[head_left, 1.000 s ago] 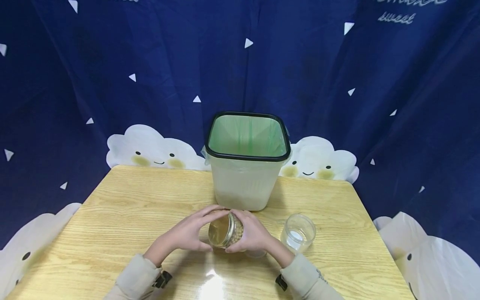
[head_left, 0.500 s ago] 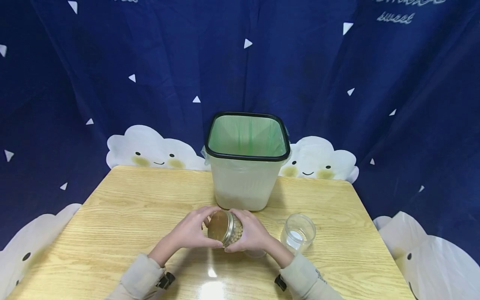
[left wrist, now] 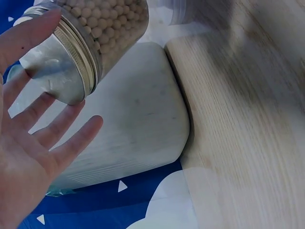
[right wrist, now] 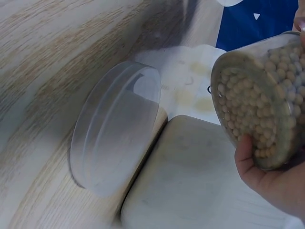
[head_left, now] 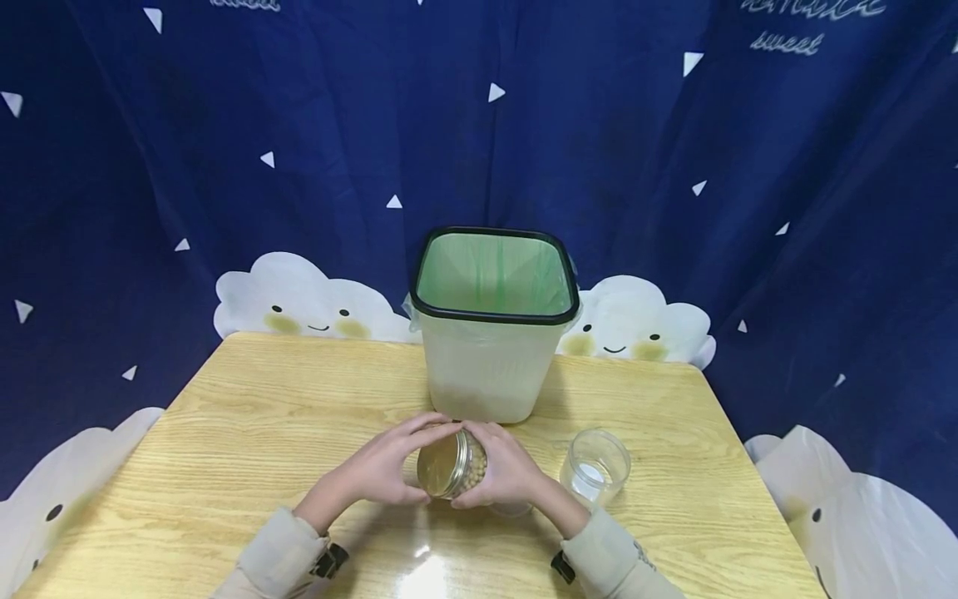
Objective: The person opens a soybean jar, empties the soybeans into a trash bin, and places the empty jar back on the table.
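A clear jar of round pale beans (head_left: pixel 473 467), tipped on its side above the table, has its metal lid (head_left: pixel 440 464) facing left. My right hand (head_left: pixel 512 466) grips the jar's body near its base; the right wrist view has a fingertip over the base. Around the lid, my left hand (head_left: pixel 377 467) spreads its fingers, palm apart from it. In the left wrist view the fingers (left wrist: pixel 71 138) are nearly straight, with some tips at the lid's edge. A clear open container (head_left: pixel 596 466) stands right of the right hand.
A white bin (head_left: pixel 486 366) with a black rim and green liner stands behind the hands. The wooden table (head_left: pixel 284 408) ends at a dark blue curtain (head_left: pixel 337 125) with cloud prints. Below the right wrist shows a clear round edge (head_left: pixel 511 509).
Half a second ago the left hand gripped the lid, thumb across its lower edge; now its fingers have loosened and spread. The right hand keeps its grip on the jar in nearly the same place.
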A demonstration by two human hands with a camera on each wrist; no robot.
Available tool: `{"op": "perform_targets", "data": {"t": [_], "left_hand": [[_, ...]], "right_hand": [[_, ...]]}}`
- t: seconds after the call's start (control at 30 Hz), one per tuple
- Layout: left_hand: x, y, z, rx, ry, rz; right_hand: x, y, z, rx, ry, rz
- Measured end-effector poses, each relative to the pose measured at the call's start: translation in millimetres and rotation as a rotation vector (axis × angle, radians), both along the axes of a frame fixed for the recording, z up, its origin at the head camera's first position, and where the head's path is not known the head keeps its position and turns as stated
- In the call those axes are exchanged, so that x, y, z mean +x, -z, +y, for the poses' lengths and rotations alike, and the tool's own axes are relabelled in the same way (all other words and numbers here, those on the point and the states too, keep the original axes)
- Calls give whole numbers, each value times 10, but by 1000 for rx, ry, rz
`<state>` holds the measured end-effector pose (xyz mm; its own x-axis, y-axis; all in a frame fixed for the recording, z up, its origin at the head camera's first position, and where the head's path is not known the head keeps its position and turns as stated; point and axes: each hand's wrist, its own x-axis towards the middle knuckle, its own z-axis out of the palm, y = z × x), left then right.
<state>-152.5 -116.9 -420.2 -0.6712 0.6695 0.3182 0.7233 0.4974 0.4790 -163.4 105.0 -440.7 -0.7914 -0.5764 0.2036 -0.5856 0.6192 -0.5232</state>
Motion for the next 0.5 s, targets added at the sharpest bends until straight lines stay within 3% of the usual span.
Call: {"op": "perform_targets", "data": {"t": [0.23,0.5], "left_hand": [[9,-2,24,20,-69,24],[8,-116,88,96,-110,-41]], "right_hand": [[20,-62,24,-7,-12,32],[28,-229,92,-43,-29,118]]}}
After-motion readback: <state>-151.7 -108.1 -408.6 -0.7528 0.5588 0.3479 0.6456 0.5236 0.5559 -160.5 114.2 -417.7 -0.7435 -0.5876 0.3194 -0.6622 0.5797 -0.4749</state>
